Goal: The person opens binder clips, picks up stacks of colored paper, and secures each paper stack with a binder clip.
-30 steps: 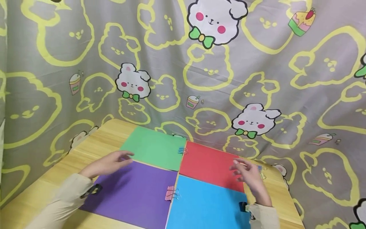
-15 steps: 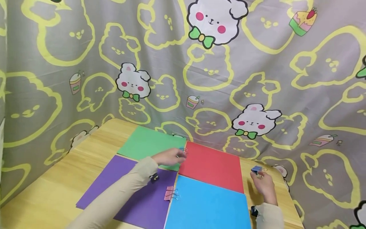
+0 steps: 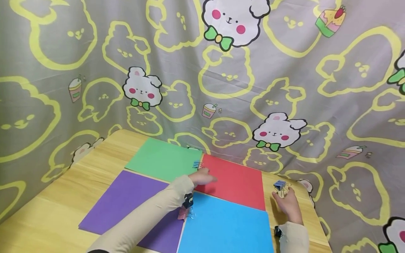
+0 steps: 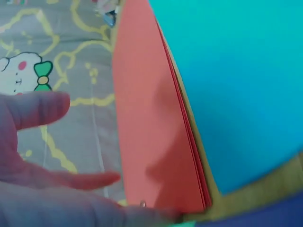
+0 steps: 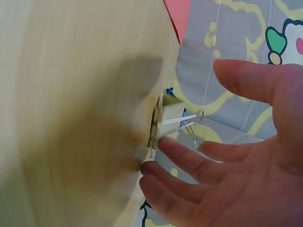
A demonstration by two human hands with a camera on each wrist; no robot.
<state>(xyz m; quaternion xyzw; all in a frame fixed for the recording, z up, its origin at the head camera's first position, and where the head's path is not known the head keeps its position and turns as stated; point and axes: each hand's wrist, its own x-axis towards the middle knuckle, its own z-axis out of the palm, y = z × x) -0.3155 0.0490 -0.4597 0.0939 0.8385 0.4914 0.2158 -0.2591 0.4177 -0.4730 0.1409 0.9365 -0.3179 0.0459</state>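
Observation:
My left hand (image 3: 202,176) hovers, fingers extended, over the near left corner of the stack of red paper (image 3: 237,182). Beside its knuckles lies a blue binder clip (image 3: 197,164). In the left wrist view nothing sits between the thumb and the spread fingers (image 4: 85,180). To the right of the red paper, my right hand (image 3: 288,203) reaches to binder clips lying on the table: a blue binder clip (image 3: 280,182) and a cream-yellow binder clip (image 5: 171,116). Its fingers are loosely bent; a fingertip is at the cream-yellow clip, contact unclear.
Green paper (image 3: 164,158) lies at the back left, purple paper (image 3: 123,200) in front of it and blue paper (image 3: 227,225) at the front right. A pink binder clip (image 3: 182,213) sits between purple and blue. A patterned curtain (image 3: 227,105) hangs behind the wooden table (image 3: 63,203).
My left hand has swung right from above the purple paper, past the green, to the red paper. My right hand has moved from above the red paper to the clips at the right.

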